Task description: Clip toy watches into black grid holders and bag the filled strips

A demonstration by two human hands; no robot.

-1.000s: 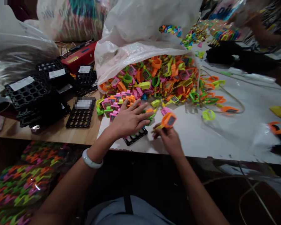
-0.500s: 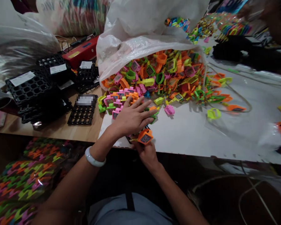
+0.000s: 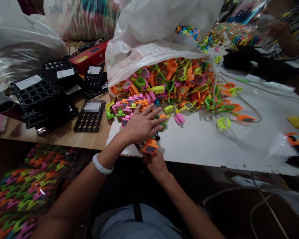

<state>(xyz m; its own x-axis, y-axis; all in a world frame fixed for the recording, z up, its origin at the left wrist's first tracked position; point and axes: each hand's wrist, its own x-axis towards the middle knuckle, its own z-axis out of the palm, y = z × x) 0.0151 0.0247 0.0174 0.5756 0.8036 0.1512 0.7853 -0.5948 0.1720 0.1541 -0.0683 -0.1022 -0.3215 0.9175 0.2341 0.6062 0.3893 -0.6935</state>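
Your right hand (image 3: 156,163) pinches an orange watch-shaped piece (image 3: 150,146) at the table's (image 3: 196,146) near edge, by the exposed corner of a black tray (image 3: 156,137). Your left hand (image 3: 144,123) lies palm down, fingers spread, over the bright pieces (image 3: 124,111) packed on that tray. Just beyond, a single pink piece (image 3: 179,118) lies before the loose heap (image 3: 181,86) at the mouth of a white sack (image 3: 149,54). Farther left, a labelled tray (image 3: 88,120) sits near the table's front edge, beside stacked trays (image 3: 37,93).
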